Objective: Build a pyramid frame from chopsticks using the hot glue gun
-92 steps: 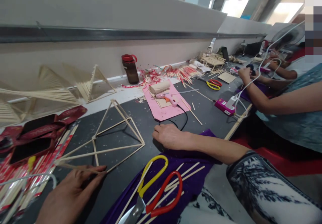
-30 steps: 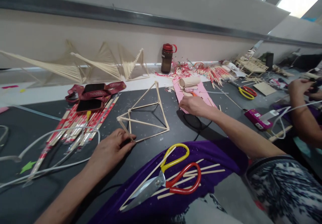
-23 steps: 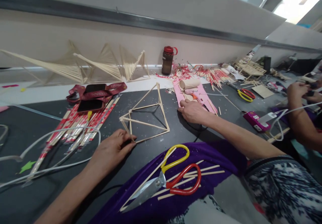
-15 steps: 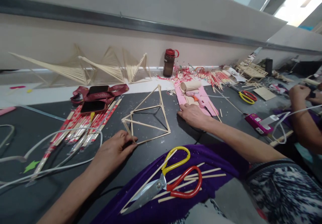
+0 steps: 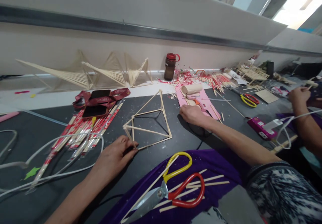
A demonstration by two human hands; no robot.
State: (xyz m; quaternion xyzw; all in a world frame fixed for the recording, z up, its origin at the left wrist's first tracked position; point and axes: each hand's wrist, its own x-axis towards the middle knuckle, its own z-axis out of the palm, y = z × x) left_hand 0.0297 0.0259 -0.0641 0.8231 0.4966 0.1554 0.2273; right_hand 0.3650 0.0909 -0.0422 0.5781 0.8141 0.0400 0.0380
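A small frame of wooden sticks (image 5: 152, 130), triangular and open-sided, stands on the dark table. My left hand (image 5: 119, 155) pinches its near lower corner between thumb and fingers. Further right, my right hand (image 5: 192, 114) rests at the edge of a pink sheet (image 5: 179, 98), its fingers curled and their tips hidden. Just beyond it a pink and orange glue gun (image 5: 198, 103) lies on the sheet beside a cardboard tube (image 5: 192, 89). Scissors (image 5: 161, 193) with one yellow and one red handle lie on purple cloth over my lap, among loose sticks (image 5: 210, 183).
Finished-looking stick structures (image 5: 105, 73) and a bottle (image 5: 170, 66) line the wall. Phones (image 5: 95, 111) lie on wrapped chopsticks (image 5: 80, 130). A white cable (image 5: 57, 137) loops at left. Another person's hand (image 5: 299, 95) works at far right, past a purple power strip (image 5: 261, 128).
The camera view has shifted slightly, so everything sits a little lower. My left hand keeps its pinch on the frame's corner. My right hand stays beside the glue gun, its fingers more curled.
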